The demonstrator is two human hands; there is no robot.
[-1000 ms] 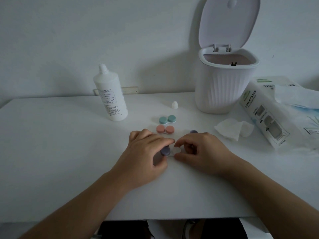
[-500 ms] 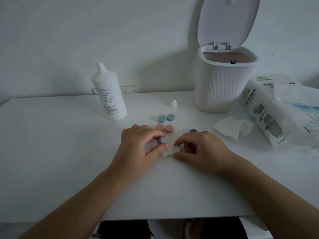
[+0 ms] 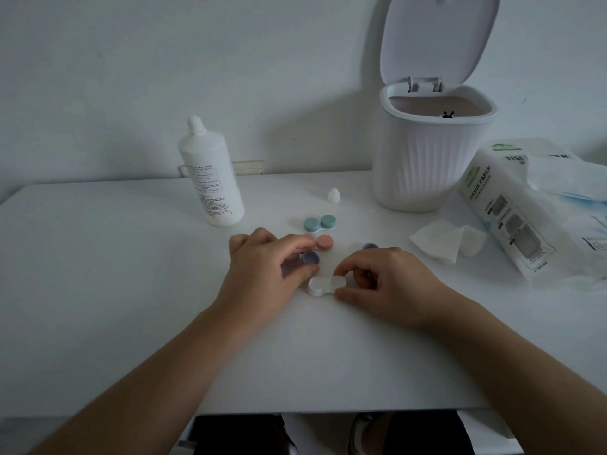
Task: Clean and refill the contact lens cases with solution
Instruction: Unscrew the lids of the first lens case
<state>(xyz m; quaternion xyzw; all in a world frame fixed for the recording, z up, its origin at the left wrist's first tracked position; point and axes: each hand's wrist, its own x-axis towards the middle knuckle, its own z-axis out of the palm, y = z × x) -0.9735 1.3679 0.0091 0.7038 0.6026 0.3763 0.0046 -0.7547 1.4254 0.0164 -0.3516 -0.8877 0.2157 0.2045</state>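
Pinching a purple cap (image 3: pixel 310 258) between thumb and forefinger, the left hand (image 3: pixel 262 277) now holds it lifted off and just up-left of the white lens case (image 3: pixel 326 285); a second ago that cap sat on the case's left well. Right hand (image 3: pixel 387 284) stays clamped on the case's right end, thumb and index gripping it flat on the table (image 3: pixel 131 290). Second purple cap (image 3: pixel 370 246) lies just behind the right knuckles. Pink case (image 3: pixel 324 243) is right beyond the left fingertips, teal case (image 3: pixel 320 223) farther back, solution bottle (image 3: pixel 212 175) well behind the left hand, uncapped.
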